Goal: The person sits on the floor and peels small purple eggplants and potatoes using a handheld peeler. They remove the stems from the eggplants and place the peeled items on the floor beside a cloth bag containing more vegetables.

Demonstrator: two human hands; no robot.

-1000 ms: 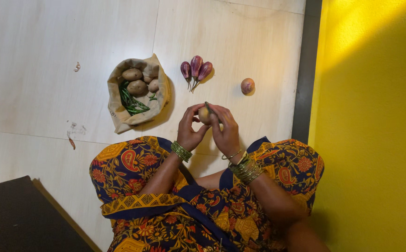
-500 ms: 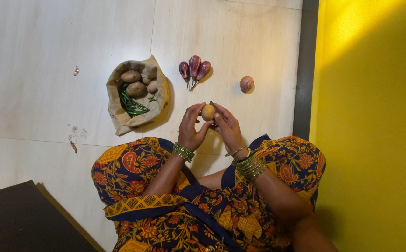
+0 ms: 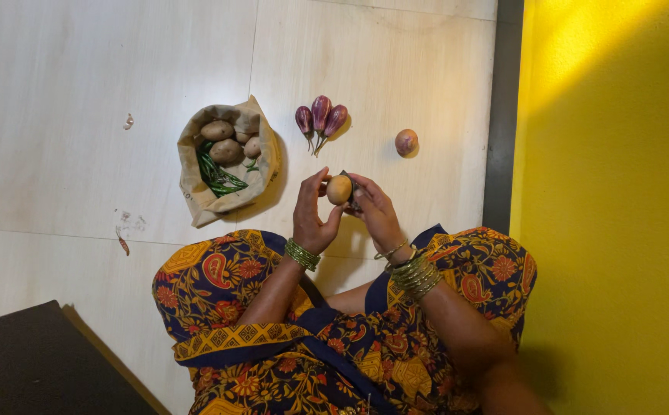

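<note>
A small tan potato (image 3: 339,189) is held up in front of me over the pale floor. My left hand (image 3: 311,219) grips it from the left with thumb and fingertips. My right hand (image 3: 377,211) is closed against the potato's right side, and a small dark tool (image 3: 347,177) shows between its fingers at the top of the potato. Most of the tool is hidden by the fingers. Both wrists wear green and gold bangles. My knees in patterned cloth lie just below the hands.
An open brown paper bag (image 3: 196,196) with potatoes and green chillies lies on the floor to the left. Three small purple aubergines (image 3: 321,117) and a round reddish onion (image 3: 406,142) lie beyond my hands. A yellow wall (image 3: 611,207) stands on the right and a dark mat (image 3: 34,361) at bottom left.
The potato has been turned a little between my fingers, and my right hand has closed in nearer to it. The things on the floor have not moved.
</note>
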